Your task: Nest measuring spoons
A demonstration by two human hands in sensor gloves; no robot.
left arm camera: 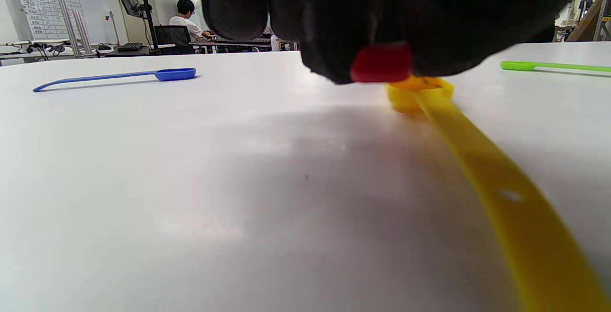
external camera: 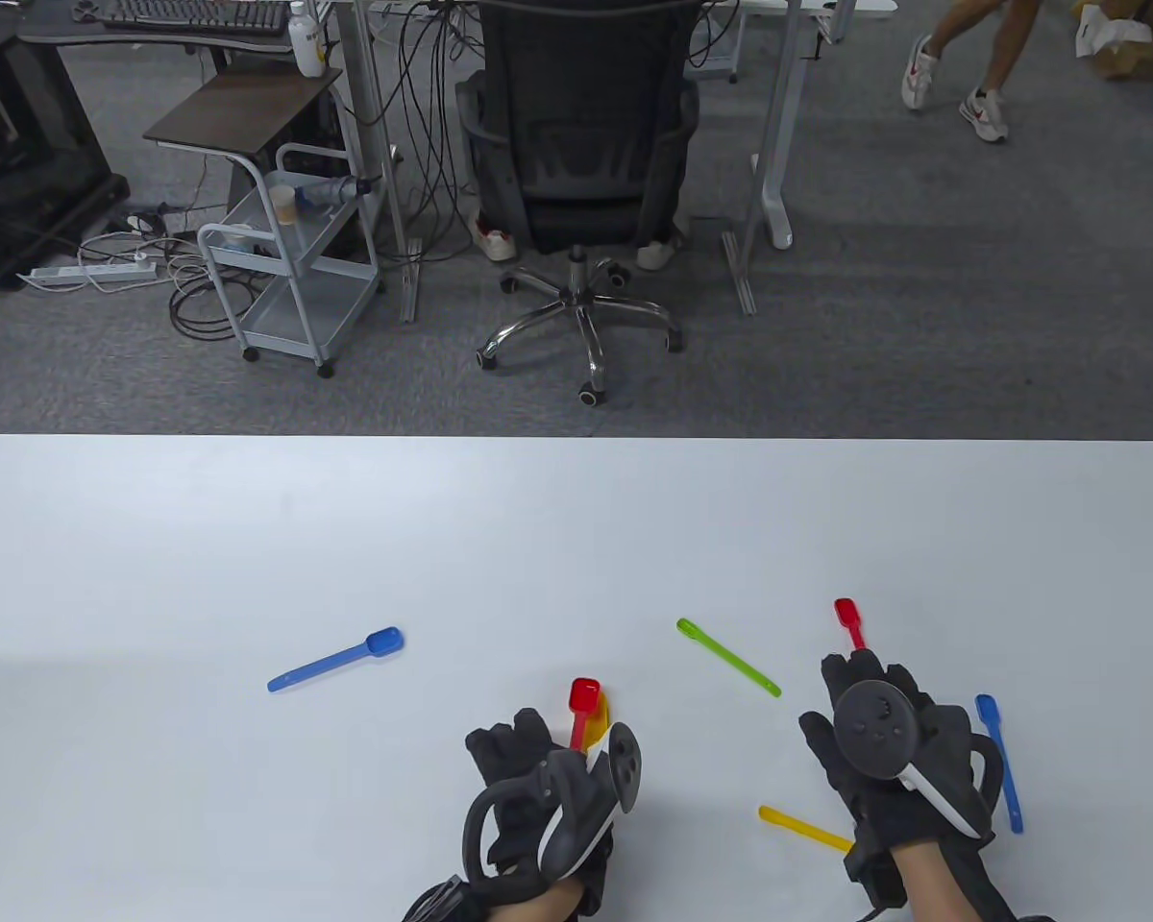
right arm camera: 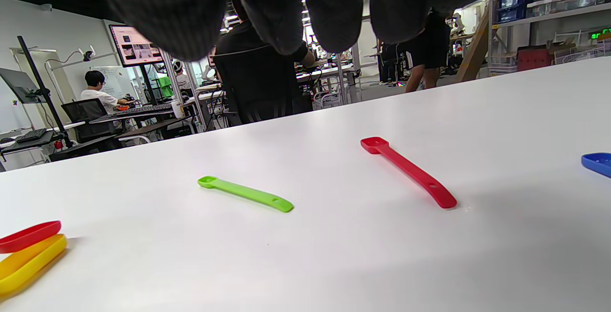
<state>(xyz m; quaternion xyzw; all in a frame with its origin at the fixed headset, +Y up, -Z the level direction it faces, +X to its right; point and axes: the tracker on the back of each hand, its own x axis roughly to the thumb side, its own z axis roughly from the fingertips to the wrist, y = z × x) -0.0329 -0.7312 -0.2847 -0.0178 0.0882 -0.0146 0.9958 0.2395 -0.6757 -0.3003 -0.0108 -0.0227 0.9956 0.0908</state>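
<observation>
My left hand point(external camera: 550, 768) grips a red measuring spoon point(external camera: 584, 694) by its handle and holds its bowl point(left arm camera: 382, 63) just above the bowl of a large yellow spoon point(left arm camera: 477, 159) that lies on the table point(external camera: 538, 538). My right hand point(external camera: 872, 706) hovers empty, fingers point(right arm camera: 334, 11) loose, above the handle of a small red spoon point(external camera: 849, 619) that also shows in the right wrist view point(right arm camera: 408, 171). A green spoon point(external camera: 727, 656) lies between the hands. A blue spoon point(external camera: 336, 658) lies far left.
Another blue spoon point(external camera: 1001, 759) lies right of my right hand, and a small yellow spoon point(external camera: 805, 828) lies by my right wrist. An office chair point(external camera: 576, 173) and a cart point(external camera: 288, 259) stand beyond the table's far edge.
</observation>
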